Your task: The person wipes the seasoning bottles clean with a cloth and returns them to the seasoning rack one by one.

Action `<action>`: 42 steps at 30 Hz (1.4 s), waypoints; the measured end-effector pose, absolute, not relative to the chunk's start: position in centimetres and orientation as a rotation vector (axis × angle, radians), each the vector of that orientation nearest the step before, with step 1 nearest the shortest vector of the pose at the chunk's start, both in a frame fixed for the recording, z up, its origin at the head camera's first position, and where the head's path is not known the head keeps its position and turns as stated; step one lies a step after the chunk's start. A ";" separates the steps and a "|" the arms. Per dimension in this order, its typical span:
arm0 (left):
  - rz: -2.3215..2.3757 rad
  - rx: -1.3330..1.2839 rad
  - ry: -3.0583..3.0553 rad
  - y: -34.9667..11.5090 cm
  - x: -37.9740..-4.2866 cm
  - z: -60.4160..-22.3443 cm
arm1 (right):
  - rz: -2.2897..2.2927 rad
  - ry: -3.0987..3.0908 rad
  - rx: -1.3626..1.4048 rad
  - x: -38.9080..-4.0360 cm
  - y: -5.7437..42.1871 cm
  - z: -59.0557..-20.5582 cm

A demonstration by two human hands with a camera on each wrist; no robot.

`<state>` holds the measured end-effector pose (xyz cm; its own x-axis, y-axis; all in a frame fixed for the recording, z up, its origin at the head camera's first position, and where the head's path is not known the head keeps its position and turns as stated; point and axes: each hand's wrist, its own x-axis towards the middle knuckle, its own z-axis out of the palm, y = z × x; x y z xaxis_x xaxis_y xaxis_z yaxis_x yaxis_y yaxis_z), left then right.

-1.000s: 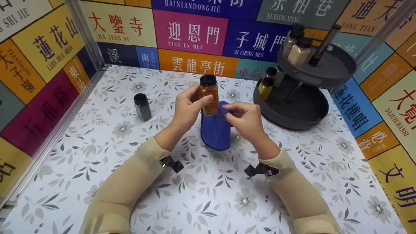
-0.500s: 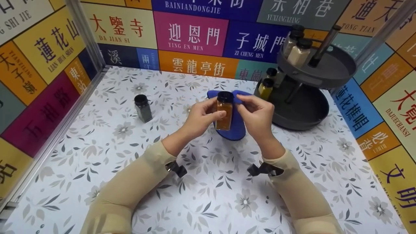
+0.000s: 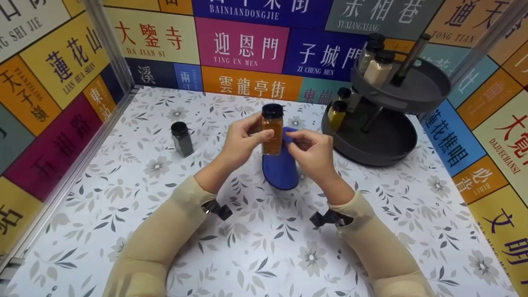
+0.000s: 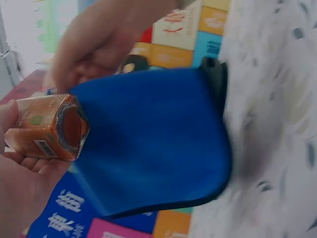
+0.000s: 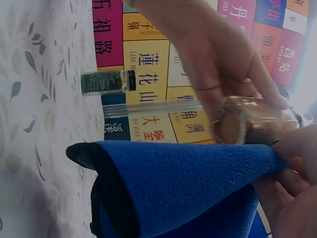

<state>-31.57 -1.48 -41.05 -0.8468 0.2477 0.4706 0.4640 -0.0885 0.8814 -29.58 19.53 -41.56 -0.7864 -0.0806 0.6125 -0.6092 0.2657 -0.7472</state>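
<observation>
"What's closest?"

"Two beige sleeves, with small black cameras at the wrists."

"And the fingers?"

"The left hand grips an amber-filled jar, thumb across its near face, the other fingers wrapped around the side and back. The black lid sticks up above the thumb; the base shows below it."

"The right hand?"

"The right hand pinches a blue cloth by its upper edge, between thumb and fingers. It hangs down behind the jar; whether they touch, I can't tell."

"Farther off?"

"A dark green jar stands on the floral table, off to the left. On the right, a two-tier black stand carries more jars, before the lettered wall."
</observation>
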 end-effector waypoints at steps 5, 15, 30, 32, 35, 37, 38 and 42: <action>-2.110 -0.713 -1.939 -2.5 -31.6 -40.3 | 1.498 -2.107 0.668 -29.0 18.7 -42.3; -2.140 -0.835 -1.987 -1.0 -31.9 -41.4 | 1.470 -2.010 0.551 -29.4 19.4 -41.7; -1.875 -0.889 -2.152 -0.5 -31.7 -42.5 | 1.498 -1.934 0.557 -30.2 19.8 -41.3; -1.877 -0.869 -2.152 -0.3 -31.7 -42.7 | 1.480 -1.908 0.582 -30.2 19.8 -41.4; -1.882 -0.833 -2.158 -0.1 -31.7 -43.0 | 1.464 -1.871 0.619 -30.2 19.8 -41.6; -1.877 -0.812 -2.163 -0.1 -31.8 -43.1 | 1.458 -1.852 0.640 -30.1 19.7 -41.8; -1.871 -0.803 -2.165 -0.1 -31.8 -43.1 | 1.450 -1.847 0.647 -30.1 19.7 -41.8; -1.856 -0.769 -2.172 -0.3 -31.9 -42.9 | 1.383 -1.835 0.685 -29.9 19.4 -42.0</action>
